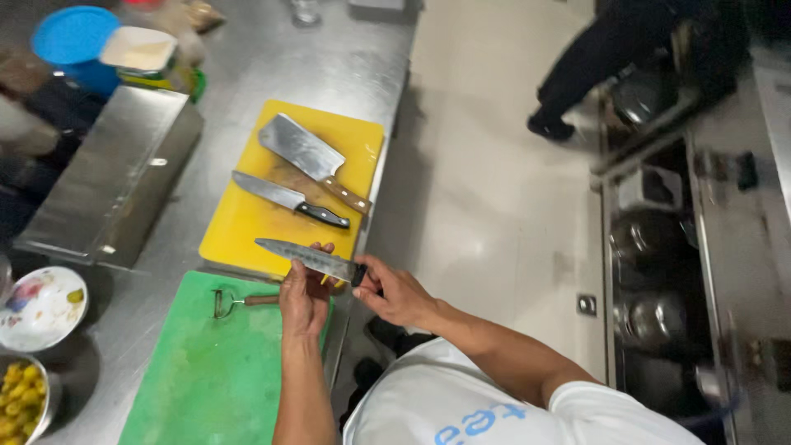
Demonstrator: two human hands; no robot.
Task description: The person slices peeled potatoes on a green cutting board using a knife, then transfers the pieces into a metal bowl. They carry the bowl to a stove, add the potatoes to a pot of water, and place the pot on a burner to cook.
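Two hands: both on one kitchen knife (309, 257), held level over the near edge of the yellow cutting board (247, 218).
Right hand (395, 292): clenched around the dark handle of the kitchen knife, blade pointing to the person's left.
Left hand (303, 297): fingers (317, 249) curled up against the blade, touching its flat side and edge; not closed around it.
Kitchen knife position: above the gap between the yellow cutting board and the green cutting board (210, 371), clear of both surfaces.
Cleaver (309, 156): lies flat on the yellow cutting board, wooden handle toward the counter edge.
Second knife (284, 199): lies flat on the yellow cutting board, just beside the cleaver, black handle toward the counter edge.
Peeler (235, 302): rests on the green cutting board, its handle just beside the left hand.
Steel counter (329, 66): carries both boards, a steel tray (115, 177), a patterned bowl (41, 305) and a bowl of yellow pieces (21, 391).
Background: another person's dark-clad legs (593, 66) on the pale floor, well apart.
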